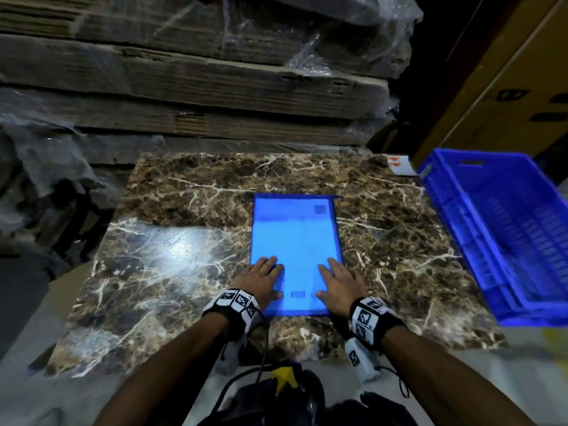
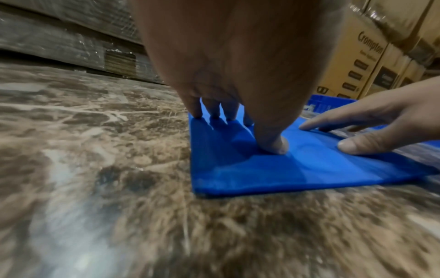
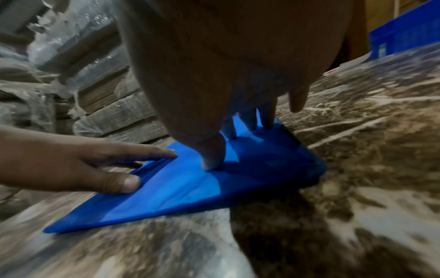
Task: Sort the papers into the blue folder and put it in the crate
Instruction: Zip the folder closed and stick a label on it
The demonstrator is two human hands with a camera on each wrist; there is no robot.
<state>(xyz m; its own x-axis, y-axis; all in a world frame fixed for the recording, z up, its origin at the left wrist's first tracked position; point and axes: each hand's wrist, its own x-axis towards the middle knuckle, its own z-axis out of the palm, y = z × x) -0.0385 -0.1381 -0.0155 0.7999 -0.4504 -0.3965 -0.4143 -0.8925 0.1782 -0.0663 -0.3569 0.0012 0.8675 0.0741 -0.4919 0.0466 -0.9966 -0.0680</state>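
A blue translucent folder (image 1: 296, 238) lies flat on the brown marble tabletop (image 1: 190, 192), with faint paper markings showing through it. My left hand (image 1: 264, 279) rests flat on its near left part, fingers straight. My right hand (image 1: 339, 282) presses flat on its near right part. In the left wrist view the left hand (image 2: 238, 120) has its fingertips and thumb down on the folder (image 2: 273, 169), and the right hand (image 2: 371, 129) lies beside it. The right wrist view shows the right hand (image 3: 238, 139) on the folder (image 3: 181, 188). A blue plastic crate (image 1: 504, 235) stands empty at the table's right.
Wrapped stacks of flattened cardboard (image 1: 190, 72) rise behind the table. Brown cartons (image 1: 504, 87) stand at the back right behind the crate. A small white and orange label (image 1: 399, 164) lies at the far right corner of the table.
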